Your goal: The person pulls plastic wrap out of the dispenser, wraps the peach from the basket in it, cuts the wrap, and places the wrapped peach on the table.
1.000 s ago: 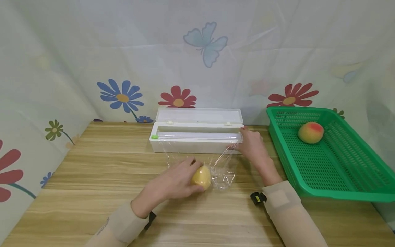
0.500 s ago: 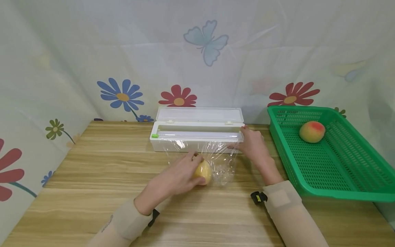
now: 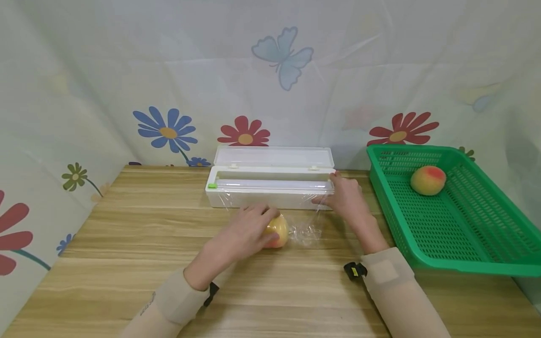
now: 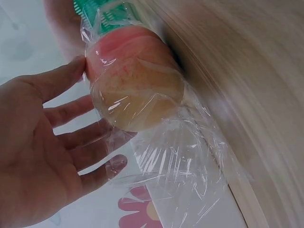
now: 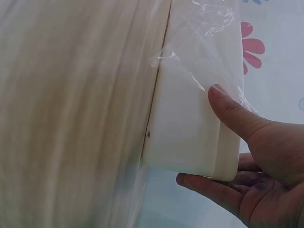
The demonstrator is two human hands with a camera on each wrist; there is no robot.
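A yellow and pink peach (image 3: 278,231) is on the wooden table, with clear film (image 3: 305,232) around it that stretches back to the white box (image 3: 262,201). My left hand (image 3: 243,234) grips the peach from the left; in the left wrist view the thumb and fingers lie against the film-covered peach (image 4: 137,80). Inside the box, whose lid stands raised, lies a roll under a clear bar with a green slider (image 3: 212,186). With the right hand (image 3: 348,199) I hold the box's right end, thumb on its front face in the right wrist view.
On the right stands a green basket (image 3: 390,220) with another peach (image 3: 428,180) in it. Behind the table (image 3: 127,272) hangs a flowered curtain (image 3: 190,70), close behind the box. Bare wood lies left of the box and in front of the hands.
The left hand has moved a little back toward the box with the peach, which has turned so that pink shows at its lower front. My right hand stays on the box.
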